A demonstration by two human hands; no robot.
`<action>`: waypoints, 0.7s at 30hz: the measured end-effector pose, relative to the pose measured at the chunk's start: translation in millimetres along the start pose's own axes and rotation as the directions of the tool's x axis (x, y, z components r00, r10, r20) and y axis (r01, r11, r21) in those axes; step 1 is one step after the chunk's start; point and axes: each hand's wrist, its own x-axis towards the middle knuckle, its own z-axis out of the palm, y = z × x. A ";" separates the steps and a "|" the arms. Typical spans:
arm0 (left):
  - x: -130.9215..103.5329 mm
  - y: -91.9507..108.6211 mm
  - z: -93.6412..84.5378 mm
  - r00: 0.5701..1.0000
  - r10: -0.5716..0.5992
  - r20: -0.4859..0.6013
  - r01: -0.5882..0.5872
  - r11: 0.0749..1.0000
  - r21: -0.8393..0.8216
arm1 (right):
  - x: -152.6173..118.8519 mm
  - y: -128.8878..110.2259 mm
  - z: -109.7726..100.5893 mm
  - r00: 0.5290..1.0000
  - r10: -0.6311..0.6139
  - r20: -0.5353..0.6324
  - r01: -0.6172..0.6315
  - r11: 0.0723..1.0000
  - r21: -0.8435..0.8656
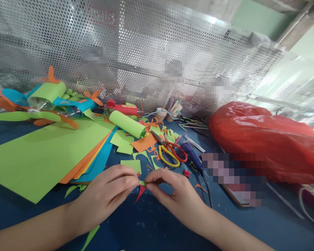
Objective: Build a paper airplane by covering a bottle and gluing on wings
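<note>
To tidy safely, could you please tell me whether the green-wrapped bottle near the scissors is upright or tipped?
Tipped: the green-wrapped bottle lies on its side, neck toward the scissors.

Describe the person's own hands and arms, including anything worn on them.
The left hand and right hand are bare, with no gloves, rings, watch or bracelet visible. The left forearm and right forearm are uncovered too; no sleeves show.

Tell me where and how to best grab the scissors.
Take the scissors by the handles, probably from the near side with your right hand, once free of the green strip: the handles angle toward you and right, the blades away and left.
</note>
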 end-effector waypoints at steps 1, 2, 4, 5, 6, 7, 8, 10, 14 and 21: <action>-0.2 -0.3 0.4 1.000 0.007 0.004 -0.007 1.000 -0.007 | -0.1 -0.2 0.8 1.000 0.008 -0.005 -0.008 1.000 0.006; -0.5 -0.9 1.0 1.000 0.015 0.004 -0.015 1.000 -0.010 | -0.2 -0.2 1.6 1.000 0.016 -0.010 -0.016 1.000 0.015; -1.7 -2.8 2.8 0.999 0.040 0.002 -0.040 0.999 0.005 | -0.4 0.1 2.8 0.999 0.043 -0.008 -0.043 0.998 0.044; -2.7 -3.9 3.8 0.998 0.057 0.003 -0.057 0.998 0.019 | -0.5 0.7 3.4 0.998 0.064 0.002 -0.064 0.996 0.066; -3.7 -5.1 4.8 0.997 0.082 0.005 -0.082 0.996 0.032 | -0.5 1.4 4.0 0.996 0.083 0.019 -0.084 0.992 0.092; -4.8 -6.2 5.6 0.993 0.118 0.011 -0.118 0.992 0.042 | -0.5 2.4 4.7 0.994 0.102 0.045 -0.107 0.987 0.119; -5.9 -7.2 6.2 0.988 0.155 0.025 -0.156 0.987 0.050 | -0.4 3.5 5.3 0.990 0.120 0.074 -0.129 0.982 0.138; -7.3 -8.7 6.9 0.973 0.225 0.044 -0.228 0.971 0.068 | 0.0 5.3 6.0 0.981 0.145 0.126 -0.163 0.976 0.146; -7.6 -9.8 5.9 0.962 0.274 0.005 -0.271 0.947 0.172 | 1.7 7.1 3.6 0.971 0.177 0.162 -0.203 0.966 0.162; -4.7 -8.5 -0.7 0.976 0.219 -0.012 -0.212 0.956 0.205 | 6.7 20.4 -5.1 0.911 0.287 0.297 -0.406 0.749 0.523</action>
